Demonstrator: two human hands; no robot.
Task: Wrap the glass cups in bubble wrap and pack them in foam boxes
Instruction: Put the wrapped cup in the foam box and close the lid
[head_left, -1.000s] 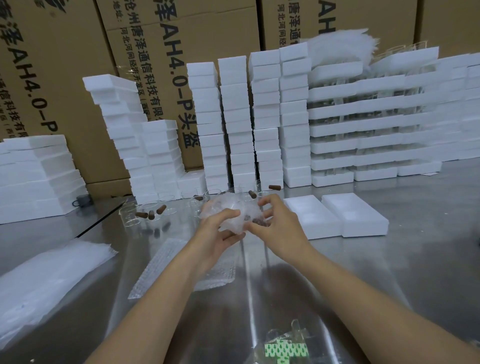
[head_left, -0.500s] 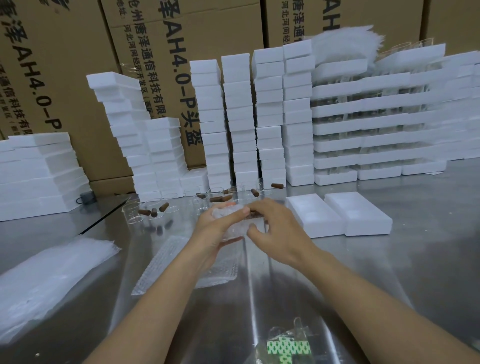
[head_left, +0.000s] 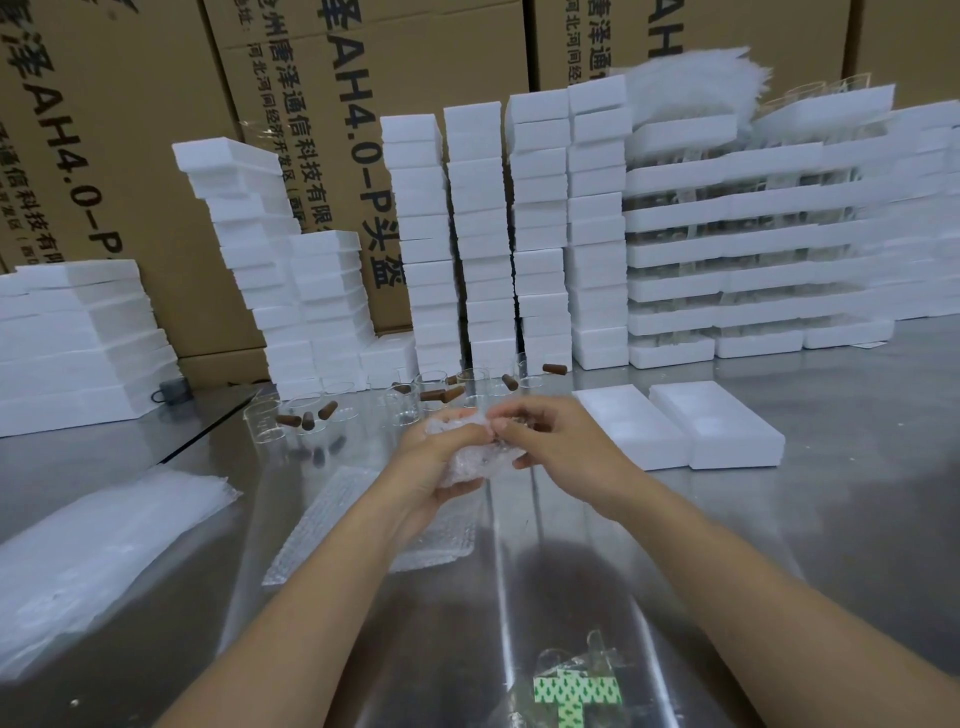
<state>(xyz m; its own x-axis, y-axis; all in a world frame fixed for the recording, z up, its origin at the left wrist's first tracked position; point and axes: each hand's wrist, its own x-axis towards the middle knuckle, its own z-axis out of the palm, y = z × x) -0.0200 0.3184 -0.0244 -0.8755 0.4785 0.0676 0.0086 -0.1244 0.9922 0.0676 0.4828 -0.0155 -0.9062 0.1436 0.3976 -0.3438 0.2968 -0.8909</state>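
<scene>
A glass cup wrapped in bubble wrap (head_left: 475, 460) is held above the metal table at centre. My left hand (head_left: 434, 467) grips the bundle from the left and below. My right hand (head_left: 550, 441) pinches the wrap at the bundle's top right edge. Bare glass cups with brown cork stoppers (head_left: 441, 395) stand in a row just behind the hands. Two open foam boxes (head_left: 675, 426) lie side by side to the right of the hands. A flat sheet of bubble wrap (head_left: 332, 525) lies on the table under my left forearm.
Tall stacks of white foam boxes (head_left: 483, 234) line the back, in front of cardboard cartons (head_left: 291, 104). A pile of foam sheets (head_left: 98, 540) lies at the left. A crumpled plastic bag with a green print (head_left: 571, 686) sits near the front edge.
The loose wrap has been drawn tight round the cup into a compact bundle. My right hand has shifted from the bundle's side to its top right edge.
</scene>
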